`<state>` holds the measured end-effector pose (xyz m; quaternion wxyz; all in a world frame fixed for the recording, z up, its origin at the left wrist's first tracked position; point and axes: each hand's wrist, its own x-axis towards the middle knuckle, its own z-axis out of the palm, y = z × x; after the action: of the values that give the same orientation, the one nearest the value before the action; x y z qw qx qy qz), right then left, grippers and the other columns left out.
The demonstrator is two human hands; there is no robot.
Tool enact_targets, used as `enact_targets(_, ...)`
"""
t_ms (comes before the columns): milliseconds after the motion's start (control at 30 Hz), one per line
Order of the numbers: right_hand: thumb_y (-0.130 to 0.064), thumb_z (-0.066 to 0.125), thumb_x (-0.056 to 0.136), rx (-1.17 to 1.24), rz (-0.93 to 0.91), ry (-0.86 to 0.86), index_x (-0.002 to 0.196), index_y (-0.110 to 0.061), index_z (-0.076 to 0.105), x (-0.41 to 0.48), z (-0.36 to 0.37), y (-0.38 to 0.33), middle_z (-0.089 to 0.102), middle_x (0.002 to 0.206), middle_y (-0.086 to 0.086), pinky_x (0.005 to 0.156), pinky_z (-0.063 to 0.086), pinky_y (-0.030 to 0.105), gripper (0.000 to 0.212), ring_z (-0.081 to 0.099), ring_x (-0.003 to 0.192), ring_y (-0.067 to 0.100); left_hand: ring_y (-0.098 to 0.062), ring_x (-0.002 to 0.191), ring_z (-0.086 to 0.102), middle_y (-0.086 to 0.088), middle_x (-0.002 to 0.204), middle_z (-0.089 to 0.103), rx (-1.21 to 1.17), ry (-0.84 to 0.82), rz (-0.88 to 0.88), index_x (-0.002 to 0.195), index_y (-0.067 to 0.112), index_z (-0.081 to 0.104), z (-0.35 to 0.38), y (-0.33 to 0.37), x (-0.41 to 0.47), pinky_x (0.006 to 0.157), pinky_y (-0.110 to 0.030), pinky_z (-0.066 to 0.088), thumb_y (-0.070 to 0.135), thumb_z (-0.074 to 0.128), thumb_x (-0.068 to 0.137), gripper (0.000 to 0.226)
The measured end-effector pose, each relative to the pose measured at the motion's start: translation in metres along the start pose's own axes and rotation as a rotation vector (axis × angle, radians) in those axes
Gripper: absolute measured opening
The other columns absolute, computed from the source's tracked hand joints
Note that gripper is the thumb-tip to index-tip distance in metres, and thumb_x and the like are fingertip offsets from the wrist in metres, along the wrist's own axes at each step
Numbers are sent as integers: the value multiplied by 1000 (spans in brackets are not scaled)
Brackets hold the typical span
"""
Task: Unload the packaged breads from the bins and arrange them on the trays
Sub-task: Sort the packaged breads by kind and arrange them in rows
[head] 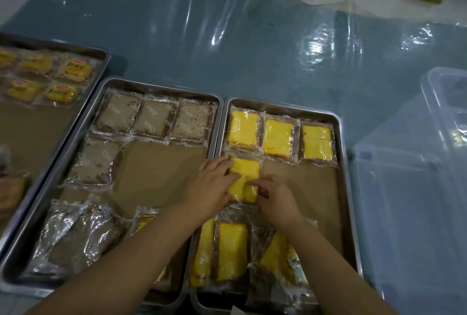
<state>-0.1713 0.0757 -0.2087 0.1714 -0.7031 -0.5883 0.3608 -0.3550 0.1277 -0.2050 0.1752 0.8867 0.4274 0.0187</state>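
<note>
A yellow packaged bread (246, 175) lies in the second row of the right metal tray (345, 188), under a row of three yellow packs (278, 136). My left hand (213, 188) presses on its left side and my right hand (274, 194) holds its lower right edge. Several loose yellow packs (232, 249) are heaped at this tray's near end. The middle tray (101, 92) holds a row of three brown bread packs (156, 119), one more (94, 160) below them, and a loose pile (75, 236) at the near end.
A third tray (103, 53) at the far left holds several yellow labelled packs. A clear plastic bin (429, 82) stands at the right. Shiny plastic film (227, 24) covers the blue surface beyond the trays.
</note>
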Motion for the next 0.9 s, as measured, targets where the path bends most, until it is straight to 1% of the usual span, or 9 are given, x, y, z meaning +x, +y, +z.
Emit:
enact_targets(67, 1, 58, 84, -19, -37, -12, 116, -20, 67, -3, -1, 1, 49, 110, -10, 69, 37, 17, 39, 48, 74, 2, -17, 145, -4, 2, 159, 5, 83, -90, 55, 145, 34, 27, 4, 0, 7, 112, -37, -12, 43, 56, 87, 65)
enact_targets(133, -1, 58, 85, -8, -50, -30, 115, -20, 67, -6, -5, 3, 53, 112, -8, 72, 42, 20, 37, 55, 82, 7, -19, 144, -11, 0, 159, -6, 140, -150, 73, 148, 35, 17, 8, -2, 11, 107, -38, -22, 44, 54, 89, 70)
enact_targets(233, -4, 55, 85, 8, -13, 17, 112, -24, 68, -10, -17, 9, 62, 97, -9, 72, 50, 25, 37, 62, 84, 11, -20, 144, -11, -1, 158, -8, 164, -179, 60, 148, 34, 14, 10, -2, 12, 106, -38, -24, 45, 54, 89, 73)
enact_targets(300, -8, 55, 86, 31, 60, 91, 113, -25, 68, -14, -27, 20, 63, 95, -12, 70, 49, 20, 34, 62, 84, 6, -21, 144, -10, -2, 158, -7, 179, -181, 53, 148, 34, 12, 10, 0, 11, 107, -39, -22, 45, 53, 89, 73)
enact_targets(433, -15, 59, 89, 97, 226, 123, 106, -24, 68, -28, -44, 45, 66, 96, -11, 75, 53, 28, 21, 63, 87, 7, -22, 145, -4, -4, 159, -3, 198, -213, 35, 148, 32, 17, 1, 8, 11, 113, -44, -12, 43, 54, 89, 71)
enact_targets(533, -20, 57, 91, 6, 249, 145, 98, -25, 69, -47, -47, 55, 67, 89, -11, 75, 52, 32, 15, 61, 81, 7, -23, 141, 16, -7, 153, 24, 121, -171, -4, 141, 30, 36, -7, 28, 13, 113, -43, 9, 35, 58, 88, 58)
enact_targets(667, -24, 57, 91, -4, 228, 185, 80, -33, 65, -66, -44, 58, 64, 78, -15, 64, 45, 22, 15, 58, 74, 0, -22, 112, 45, -2, 117, 56, -160, -159, 37, 125, 25, 56, -5, 72, 12, 83, -31, 34, 32, 58, 88, 38)
enact_targets(767, -28, 54, 92, -26, 256, 248, 70, -28, 60, -75, -46, 59, 60, 70, -12, 57, 39, 21, 22, 54, 67, 0, -23, 101, 54, -2, 110, 61, -346, -292, 20, 127, 23, 52, 6, 95, 7, 73, -30, 42, 37, 62, 84, 47)
enact_targets(900, -26, 53, 93, -12, 309, 296, 57, -25, 48, -88, -52, 62, 53, 59, -8, 52, 34, 23, 36, 52, 59, 9, -22, 98, 56, -5, 114, 58, -414, -378, -48, 133, 17, 38, 16, 101, 2, 80, -39, 50, 31, 69, 80, 63)
